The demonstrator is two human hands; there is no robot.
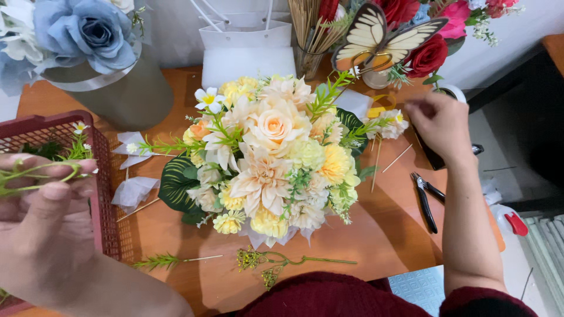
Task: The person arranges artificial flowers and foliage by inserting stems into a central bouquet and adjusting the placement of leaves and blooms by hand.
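A round bouquet (270, 158) of cream, peach and yellow artificial flowers with green leaves sits in the middle of a wooden table (388, 235). My left hand (44, 223) is close to the camera at the left, over a red plastic basket (108, 194), its fingers closed on thin green stems (35, 173). My right hand (440, 123) hovers at the bouquet's right side, fingers pinched together next to a small white and yellow flower sprig (390, 123). Whether it grips that sprig is unclear.
Black pliers (426, 199) lie right of the bouquet. Loose green sprigs (282, 261) and wooden sticks lie on the table. Behind stand a grey box of blue roses (111, 76), a white bag (247, 50), a butterfly ornament (376, 38) and red roses (426, 56).
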